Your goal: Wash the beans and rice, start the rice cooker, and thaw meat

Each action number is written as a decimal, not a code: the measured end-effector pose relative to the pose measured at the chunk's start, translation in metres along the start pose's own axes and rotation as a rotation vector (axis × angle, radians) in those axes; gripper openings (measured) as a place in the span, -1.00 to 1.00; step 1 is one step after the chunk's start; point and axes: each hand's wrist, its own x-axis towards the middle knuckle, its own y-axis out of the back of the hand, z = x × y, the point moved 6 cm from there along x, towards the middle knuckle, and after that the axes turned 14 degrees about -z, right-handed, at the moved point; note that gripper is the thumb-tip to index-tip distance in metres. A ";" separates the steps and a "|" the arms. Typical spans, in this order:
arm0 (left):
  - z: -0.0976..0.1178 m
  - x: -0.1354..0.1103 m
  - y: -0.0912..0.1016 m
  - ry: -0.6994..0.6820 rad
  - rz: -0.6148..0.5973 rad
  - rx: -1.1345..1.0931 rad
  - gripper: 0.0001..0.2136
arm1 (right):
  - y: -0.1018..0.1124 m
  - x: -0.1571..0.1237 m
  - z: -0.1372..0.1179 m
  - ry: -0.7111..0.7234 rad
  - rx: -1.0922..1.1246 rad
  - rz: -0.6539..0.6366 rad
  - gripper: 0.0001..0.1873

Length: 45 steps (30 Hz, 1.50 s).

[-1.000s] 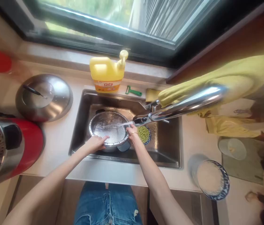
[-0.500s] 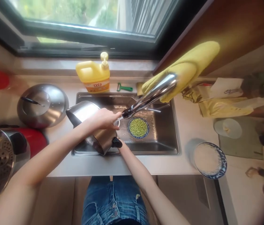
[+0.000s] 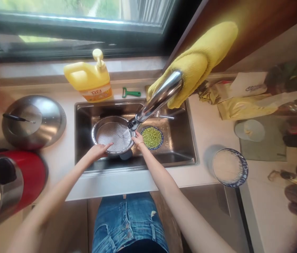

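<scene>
Nearest you, below the counter edge, are your blue jeans point(image 3: 128, 225). Past that edge, in the left half of the sink point(image 3: 181, 137), sits the steel pot point(image 3: 114, 138): round, shiny, its mouth turned up so that you look straight into it. The inside shows a fine grid of dots, and small dark marks run around the bright rim. A dark grey handle point(image 3: 126, 155) juts from the side facing you. Whether the base rests on the sink floor, you cannot tell from here.

Your left hand point(image 3: 99, 151) is closed on the near left of the rim, thumb laid over the edge and pointing inward; its other fingers are mostly hidden under the pot. Your right hand point(image 3: 138, 139) is closed on the right side of the rim, fingers partly bent around it.

Just right of that hand, a patterned bowl point(image 3: 162, 140) full of green beans point(image 3: 151, 136) stands in the sink. Above the pot's right edge, the chrome faucet point(image 3: 156, 100) sends a thin stream inside, a yellow cloth point(image 3: 203, 63) draped over its upper end. Behind the sink lie a green peeler point(image 3: 132, 93) and, to its left, a yellow pump bottle point(image 3: 92, 80), upright below the window point(image 3: 58, 26).
</scene>
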 end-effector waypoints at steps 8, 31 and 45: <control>0.000 0.051 -0.078 0.201 -0.141 -0.025 -0.41 | 0.009 0.014 0.005 0.105 0.017 0.084 -0.37; 0.027 0.096 -0.041 0.087 0.426 -1.138 -0.49 | 0.321 -0.290 -0.021 0.218 0.652 0.778 -0.77; 0.010 0.029 -0.058 0.174 0.658 -1.422 -0.52 | 0.234 -0.265 -0.032 0.162 0.347 0.391 -0.49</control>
